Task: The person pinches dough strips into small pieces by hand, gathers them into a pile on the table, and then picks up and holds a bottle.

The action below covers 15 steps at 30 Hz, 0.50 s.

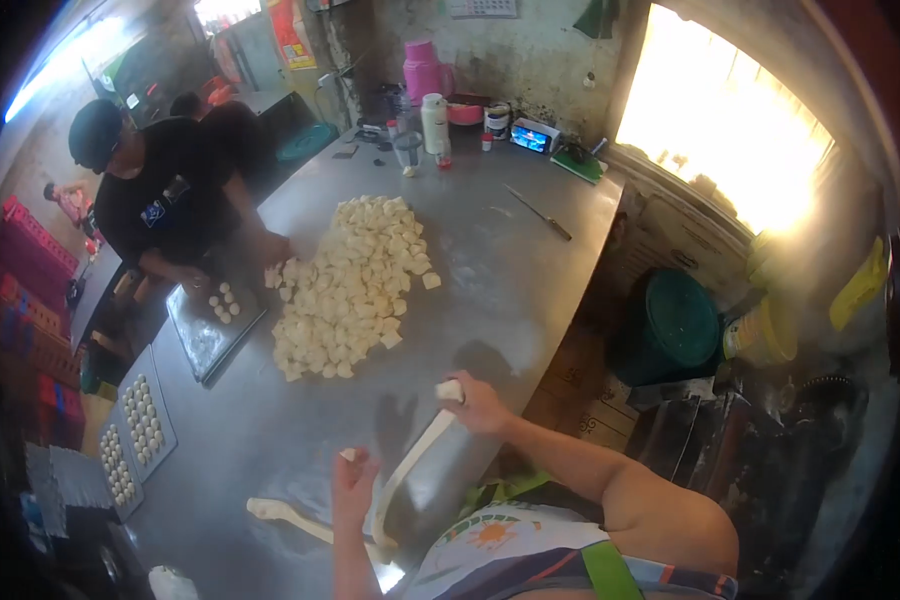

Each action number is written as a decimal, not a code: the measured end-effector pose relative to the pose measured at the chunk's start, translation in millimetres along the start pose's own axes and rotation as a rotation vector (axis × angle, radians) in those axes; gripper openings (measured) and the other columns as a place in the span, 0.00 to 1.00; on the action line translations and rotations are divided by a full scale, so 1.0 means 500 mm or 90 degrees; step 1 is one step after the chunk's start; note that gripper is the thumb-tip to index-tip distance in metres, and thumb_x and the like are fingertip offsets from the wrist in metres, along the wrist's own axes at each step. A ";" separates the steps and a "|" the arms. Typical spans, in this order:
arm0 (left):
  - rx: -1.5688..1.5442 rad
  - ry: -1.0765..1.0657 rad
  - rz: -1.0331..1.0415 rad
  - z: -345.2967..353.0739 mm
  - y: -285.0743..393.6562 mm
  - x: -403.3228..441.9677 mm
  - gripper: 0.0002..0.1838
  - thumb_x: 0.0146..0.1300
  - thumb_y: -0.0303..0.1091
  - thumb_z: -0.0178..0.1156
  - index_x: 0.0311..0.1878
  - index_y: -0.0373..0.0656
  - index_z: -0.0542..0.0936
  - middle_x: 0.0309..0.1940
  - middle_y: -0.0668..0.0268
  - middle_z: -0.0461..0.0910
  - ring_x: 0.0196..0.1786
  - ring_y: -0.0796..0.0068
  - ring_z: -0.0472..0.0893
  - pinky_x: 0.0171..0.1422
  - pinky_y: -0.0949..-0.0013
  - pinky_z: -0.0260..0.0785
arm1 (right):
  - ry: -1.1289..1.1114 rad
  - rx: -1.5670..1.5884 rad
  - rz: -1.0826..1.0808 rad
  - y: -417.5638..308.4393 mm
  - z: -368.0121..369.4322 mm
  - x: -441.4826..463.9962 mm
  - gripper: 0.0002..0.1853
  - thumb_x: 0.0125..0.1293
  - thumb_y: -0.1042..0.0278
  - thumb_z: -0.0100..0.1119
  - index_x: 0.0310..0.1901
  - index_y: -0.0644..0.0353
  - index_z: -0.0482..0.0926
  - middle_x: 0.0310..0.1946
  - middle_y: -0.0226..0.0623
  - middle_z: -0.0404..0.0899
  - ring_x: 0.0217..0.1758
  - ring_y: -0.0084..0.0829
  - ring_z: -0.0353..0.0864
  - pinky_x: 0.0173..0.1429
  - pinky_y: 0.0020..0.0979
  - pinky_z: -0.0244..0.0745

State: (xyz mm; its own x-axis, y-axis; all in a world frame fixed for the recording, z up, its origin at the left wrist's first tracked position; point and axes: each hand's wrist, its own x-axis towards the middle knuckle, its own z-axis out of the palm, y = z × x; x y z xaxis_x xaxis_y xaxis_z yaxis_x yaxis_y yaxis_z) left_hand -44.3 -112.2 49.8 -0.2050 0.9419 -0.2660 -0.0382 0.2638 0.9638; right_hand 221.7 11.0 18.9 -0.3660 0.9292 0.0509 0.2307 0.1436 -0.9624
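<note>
My right hand [480, 408] is closed around one end of a long dough strip [410, 462], and a pale lump of dough pokes out above the fingers. From there the strip hangs toward my body and bends on the metal table. Its other arm runs left behind my left wrist to a rounded dough end [268, 509]. My left hand [354, 480] is closed above the table, with a small piece of dough [348, 455] at its fingertips. Farther off lies a large heap of cut dough pieces [350, 290].
Across the steel table [510, 330], a co-worker [175, 190] handles dough balls on a tray [210, 335]. More trays [153, 440] of dough balls sit at left. A knife [538, 212] lies near the right edge. Bottles and a phone [534, 136] stand at the back; a green-lidded bin [682, 312] is right.
</note>
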 end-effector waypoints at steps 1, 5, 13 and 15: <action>0.035 -0.023 -0.016 0.015 -0.045 0.001 0.14 0.71 0.33 0.63 0.56 0.46 0.74 0.57 0.62 0.77 0.61 0.72 0.74 0.62 0.62 0.69 | 0.129 -0.268 -0.038 0.033 -0.017 -0.004 0.27 0.63 0.66 0.69 0.63 0.58 0.73 0.45 0.42 0.84 0.45 0.34 0.86 0.48 0.35 0.81; -0.394 -0.019 -0.250 0.179 -0.062 -0.022 0.17 0.73 0.45 0.59 0.57 0.46 0.74 0.58 0.61 0.76 0.63 0.68 0.73 0.63 0.57 0.69 | 0.027 -0.176 -0.207 0.035 0.025 -0.041 0.27 0.67 0.59 0.65 0.65 0.59 0.73 0.44 0.46 0.84 0.49 0.41 0.85 0.56 0.41 0.79; 0.460 -0.014 -0.079 0.056 -0.071 -0.076 0.42 0.60 0.54 0.70 0.73 0.45 0.68 0.55 0.50 0.79 0.60 0.53 0.78 0.59 0.52 0.72 | 0.029 -0.329 0.124 0.125 -0.088 0.029 0.21 0.69 0.45 0.57 0.46 0.57 0.79 0.43 0.48 0.81 0.49 0.49 0.81 0.53 0.47 0.74; 0.808 0.090 0.011 -0.030 -0.131 -0.111 0.42 0.51 0.53 0.76 0.66 0.43 0.73 0.48 0.46 0.81 0.52 0.47 0.80 0.56 0.54 0.74 | -0.008 -0.419 0.100 0.151 -0.101 0.025 0.21 0.68 0.45 0.59 0.48 0.56 0.80 0.44 0.46 0.81 0.51 0.48 0.81 0.55 0.48 0.72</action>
State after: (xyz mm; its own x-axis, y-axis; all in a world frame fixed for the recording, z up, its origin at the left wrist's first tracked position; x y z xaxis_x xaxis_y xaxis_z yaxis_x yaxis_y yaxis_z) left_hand -45.0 -185.1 1.5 -0.3016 0.9374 -0.1742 0.9063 0.3386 0.2529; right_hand 280.2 50.6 -39.5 -0.2921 0.9528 -0.0833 0.7820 0.1877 -0.5944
